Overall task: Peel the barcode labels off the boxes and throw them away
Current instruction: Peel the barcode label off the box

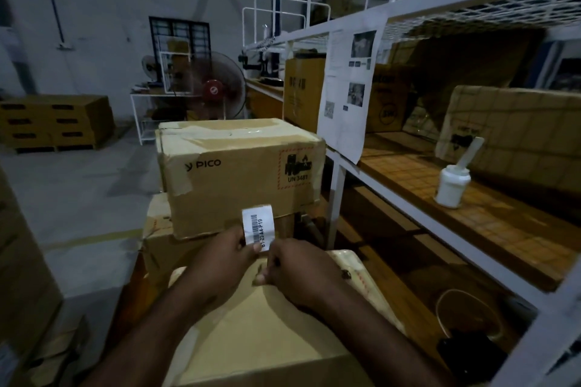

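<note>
Head camera looks down at two hands in a dim storeroom. Just below the middle, toward 6 o'clock, the left hand (226, 261) and the right hand (298, 270) hold up a white label (259, 225) with black bars on it. The left hand pinches the label's left edge with thumb and fingers. The right hand has curled fingers at the label's bottom end and looks to be pinching it too. The label's top curls over and hangs free, so I think it is off its box. I cannot tell which box it came from.

Under the hands, at 6 o'clock, is the near box (261, 333). Its top shows no white label that I can see. Behind the label, in the middle, sits the far box (232, 179) on top of another one. It has a red-edged warning sticker (295, 170) on its 3 o'clock side, but I see no bar label on the sides that show.

So one label looks peeled. It is not thrown away yet. I see no bin anywhere, so finding one is what is left for this label. A stack of boxes (53, 122) sits at 9 o'clock by the wall, and more sit on the shelf (490, 229) at 3 o'clock. They are too dark and far away to tell if they have labels.
</note>
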`<state>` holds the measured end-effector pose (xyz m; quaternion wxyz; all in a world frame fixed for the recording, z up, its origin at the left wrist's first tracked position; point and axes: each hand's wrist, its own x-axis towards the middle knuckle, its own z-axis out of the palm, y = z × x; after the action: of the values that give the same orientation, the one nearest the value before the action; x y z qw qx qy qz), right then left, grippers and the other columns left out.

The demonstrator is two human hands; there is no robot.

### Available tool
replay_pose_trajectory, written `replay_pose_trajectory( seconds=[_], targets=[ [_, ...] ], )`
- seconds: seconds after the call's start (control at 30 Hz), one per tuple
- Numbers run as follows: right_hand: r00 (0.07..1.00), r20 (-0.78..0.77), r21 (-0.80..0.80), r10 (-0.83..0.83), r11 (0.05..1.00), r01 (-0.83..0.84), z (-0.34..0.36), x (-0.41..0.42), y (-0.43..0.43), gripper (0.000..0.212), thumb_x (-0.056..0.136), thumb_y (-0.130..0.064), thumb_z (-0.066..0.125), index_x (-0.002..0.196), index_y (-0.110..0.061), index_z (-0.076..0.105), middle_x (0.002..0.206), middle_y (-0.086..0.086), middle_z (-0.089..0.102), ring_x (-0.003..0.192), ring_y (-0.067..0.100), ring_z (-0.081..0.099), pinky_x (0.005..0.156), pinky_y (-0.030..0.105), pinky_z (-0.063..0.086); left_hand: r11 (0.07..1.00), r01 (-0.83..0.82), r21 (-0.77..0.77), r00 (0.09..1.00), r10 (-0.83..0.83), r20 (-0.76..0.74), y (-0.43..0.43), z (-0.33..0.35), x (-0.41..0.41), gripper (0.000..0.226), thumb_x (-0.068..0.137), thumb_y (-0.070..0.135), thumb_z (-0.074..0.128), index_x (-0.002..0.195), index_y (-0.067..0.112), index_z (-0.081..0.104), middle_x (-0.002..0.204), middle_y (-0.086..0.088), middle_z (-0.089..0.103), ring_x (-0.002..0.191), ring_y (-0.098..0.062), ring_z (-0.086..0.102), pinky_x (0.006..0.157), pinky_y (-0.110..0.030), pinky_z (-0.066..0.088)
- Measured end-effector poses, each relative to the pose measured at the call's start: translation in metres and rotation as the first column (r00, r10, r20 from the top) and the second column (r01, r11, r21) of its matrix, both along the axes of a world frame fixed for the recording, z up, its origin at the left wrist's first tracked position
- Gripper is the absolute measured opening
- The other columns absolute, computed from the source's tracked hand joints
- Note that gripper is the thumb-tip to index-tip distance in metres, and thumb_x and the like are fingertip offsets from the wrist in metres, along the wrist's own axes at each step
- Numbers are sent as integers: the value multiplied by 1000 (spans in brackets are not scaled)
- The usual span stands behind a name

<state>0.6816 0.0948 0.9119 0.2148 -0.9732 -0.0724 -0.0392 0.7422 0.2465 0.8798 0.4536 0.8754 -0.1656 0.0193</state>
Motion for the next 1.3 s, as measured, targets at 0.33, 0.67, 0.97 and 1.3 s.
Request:
replay_pose_trajectory(
  seconds=[0.33,0.67,0.97,1.3],
  targets=[
    [998,-48,-16,-52,999,51,-6,-25,-33,24,81,-48,73,82,-25,65,88,-8,67,85,8,59,76,35,53,990,-76,115,997,76,3,-1,1,4,9,93,35,61,101,31,63,94,13,70,87,-10,65,84,-34,53],
    [998,-42,-7,51,999,-52,-13,-36,-2,28,82,-51,71,86,-24,66,91,-10,67,88,8,58,84,35,49,990,-91,103,996,90,11,-2,0,4,5,93,33,61,97,33,64,88,14,70,79,-2,62,67,-27,47],
    [995,84,-9,-53,998,54,-9,-2,1,24,83,-47,71,89,-23,69,96,-4,70,92,16,62,86,38,48,996,-76,55,997,76,9,-3,-1,8,6,93,26,64,97,28,67,91,13,71,84,-5,65,75,-29,51],
    [984,-117,-195,131,969,-153,-27,-64,-6,83,88,-72,19,153,-23,29,163,-8,18,150,13,9,120,51,-6,998,-14,-61,999,12,-42,0,-9,13,11,89,32,67,91,43,71,84,20,75,82,-9,71,81,-38,55]
  ],
)
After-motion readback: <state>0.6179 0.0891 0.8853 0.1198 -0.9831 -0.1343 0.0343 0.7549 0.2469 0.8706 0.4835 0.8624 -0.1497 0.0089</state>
